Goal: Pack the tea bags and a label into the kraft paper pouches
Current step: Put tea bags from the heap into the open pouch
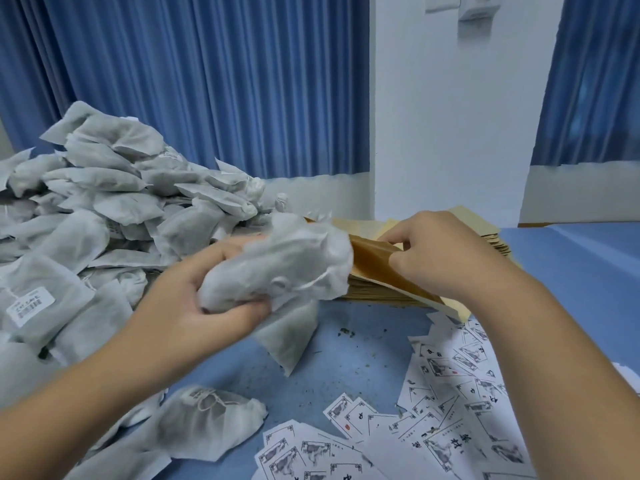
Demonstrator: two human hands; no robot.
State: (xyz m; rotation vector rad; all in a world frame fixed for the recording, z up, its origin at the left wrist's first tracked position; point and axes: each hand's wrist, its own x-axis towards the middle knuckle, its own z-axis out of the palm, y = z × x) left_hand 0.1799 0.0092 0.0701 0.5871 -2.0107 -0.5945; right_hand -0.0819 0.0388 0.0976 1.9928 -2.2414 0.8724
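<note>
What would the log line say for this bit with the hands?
left grip: holds bunched tea bags | right grip: pinches kraft pouch | labels: loose on table | step: bags not yet in pouch

We face long blue curtains (207, 81) hanging in close pleats across the left of the room, and a second blue curtain (588, 81) at the far right. Between them stands a plain white wall (450, 116) with a small white fixture (479, 12) mounted near its top. Beneath each curtain runs a pale strip of wall (311, 192). In front of us is a table (581, 271) with a blue top, evenly and softly lit.
</note>
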